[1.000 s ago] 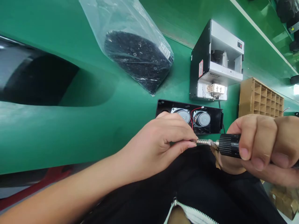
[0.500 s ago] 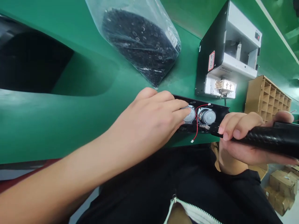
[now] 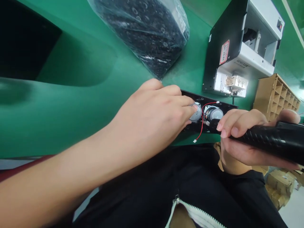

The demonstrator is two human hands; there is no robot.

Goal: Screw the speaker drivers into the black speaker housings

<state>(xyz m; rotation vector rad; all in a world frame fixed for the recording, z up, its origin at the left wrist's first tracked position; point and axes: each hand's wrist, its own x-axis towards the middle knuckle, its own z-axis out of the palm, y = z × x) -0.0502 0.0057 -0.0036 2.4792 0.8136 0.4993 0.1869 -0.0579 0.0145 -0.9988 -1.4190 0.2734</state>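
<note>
A long black panel [image 3: 228, 107] lies near the front edge of the bench with two round speakers seated in it. My left hand [image 3: 156, 114] reaches across its left part, fingers bent and fingertips on the left speaker [image 3: 196, 114]. The right speaker [image 3: 216, 114] is in plain sight. A red wire [image 3: 202, 126] with white plugs at its ends runs between the two speakers. In my right hand [image 3: 242, 126] is a black electric screwdriver [image 3: 266, 139], held nearly level. Its metal bit points left, low in the gap between the speakers; exactly what the tip touches is too small to tell.
Behind the panel stands a black and silver machine [image 3: 225, 60]. To its right is a cardboard divider box [image 3: 268, 95]. A clear plastic bag of black parts [image 3: 152, 34] rests on the green bench [image 3: 95, 110]. Cardboard boxes [image 3: 280, 183] are on the floor at lower right.
The screwdriver's bit has shifted slightly left and up toward the gap between the speakers. My left hand keeps its place on the panel. The whole view has tilted a little.
</note>
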